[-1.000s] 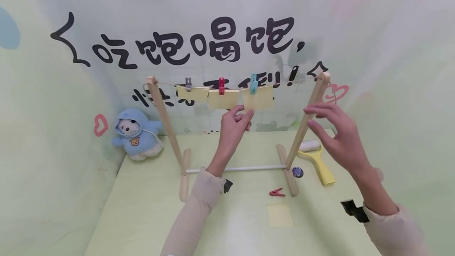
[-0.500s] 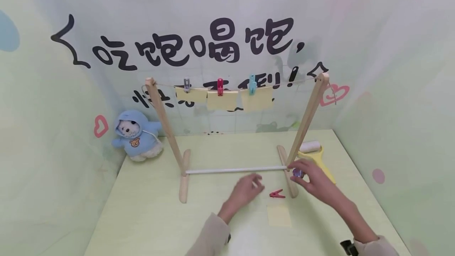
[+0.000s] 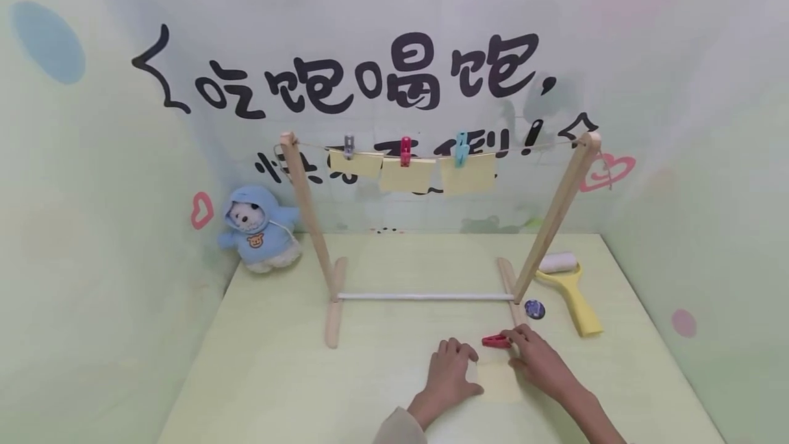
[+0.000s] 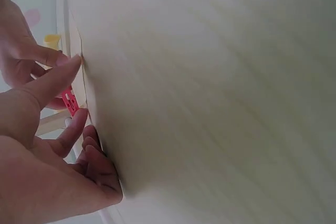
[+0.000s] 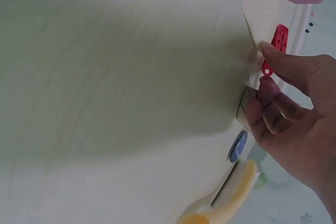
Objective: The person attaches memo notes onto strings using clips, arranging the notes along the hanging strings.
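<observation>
In the head view, a red clothespin (image 3: 496,340) lies low over the table beyond a pale yellow paper note (image 3: 501,384). My right hand (image 3: 542,365) pinches the clothespin's near right end with its fingertips; the thumb partly covers it in the right wrist view. At the note's left edge is my left hand (image 3: 448,377), thumb and forefinger spread apart and fingertips on the tabletop. Above, a string (image 3: 542,148) carries several notes: a left note (image 3: 355,163) under a grey clothespin (image 3: 348,147), a middle note (image 3: 407,177) under a red one, a right note (image 3: 468,177) under a light blue one.
A wooden frame (image 3: 555,225) with a white crossbar (image 3: 425,297) stands behind the hands. Right of it lie a round blue disc (image 3: 535,309) and a yellow-handled lint roller (image 3: 576,300). A blue-hooded plush toy (image 3: 259,231) sits back left.
Both hands have come down from the string to the tabletop. The left hand left the right hanging note and reached the loose note; the right hand reached the red clothespin, which has turned.
</observation>
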`<action>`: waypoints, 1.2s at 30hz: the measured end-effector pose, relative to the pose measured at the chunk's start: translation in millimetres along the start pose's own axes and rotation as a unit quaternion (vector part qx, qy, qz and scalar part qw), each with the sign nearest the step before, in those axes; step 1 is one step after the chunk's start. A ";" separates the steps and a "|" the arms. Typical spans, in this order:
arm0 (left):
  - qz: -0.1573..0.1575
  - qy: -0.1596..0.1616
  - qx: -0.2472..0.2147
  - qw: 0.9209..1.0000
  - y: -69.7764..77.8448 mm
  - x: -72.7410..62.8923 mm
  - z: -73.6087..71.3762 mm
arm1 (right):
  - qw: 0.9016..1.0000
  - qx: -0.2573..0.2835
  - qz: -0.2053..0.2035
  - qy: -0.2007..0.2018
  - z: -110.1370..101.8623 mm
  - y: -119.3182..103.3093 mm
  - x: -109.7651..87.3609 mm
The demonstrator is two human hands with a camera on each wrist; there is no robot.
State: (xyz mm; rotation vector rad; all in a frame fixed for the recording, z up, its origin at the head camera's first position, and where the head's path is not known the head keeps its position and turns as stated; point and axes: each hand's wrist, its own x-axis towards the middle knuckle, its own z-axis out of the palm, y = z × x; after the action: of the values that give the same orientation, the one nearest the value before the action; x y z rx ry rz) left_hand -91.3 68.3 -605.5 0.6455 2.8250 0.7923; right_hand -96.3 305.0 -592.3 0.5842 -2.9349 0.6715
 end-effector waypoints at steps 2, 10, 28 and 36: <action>-0.002 0.001 0.011 1.000 3.1 0.3 2.3 | 1.000 -0.001 0.021 0.006 -2.9 -4.4 -0.3; 0.002 0.003 -0.004 1.000 6.2 -0.7 3.5 | 0.999 -0.003 0.026 0.046 3.5 -5.6 -3.0; -0.044 0.022 0.022 0.999 16.6 -2.5 5.9 | 0.994 -0.026 0.012 0.103 16.0 -8.5 -3.8; -0.014 0.023 -0.096 0.995 11.7 -1.7 4.5 | 0.996 -0.024 0.049 0.064 13.8 -10.6 -1.9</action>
State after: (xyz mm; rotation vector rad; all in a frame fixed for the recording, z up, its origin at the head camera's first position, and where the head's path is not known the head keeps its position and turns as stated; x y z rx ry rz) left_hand -84.5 78.7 -603.3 0.5655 2.7437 1.0703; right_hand -90.4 290.9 -600.8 0.3809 -2.8651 0.6222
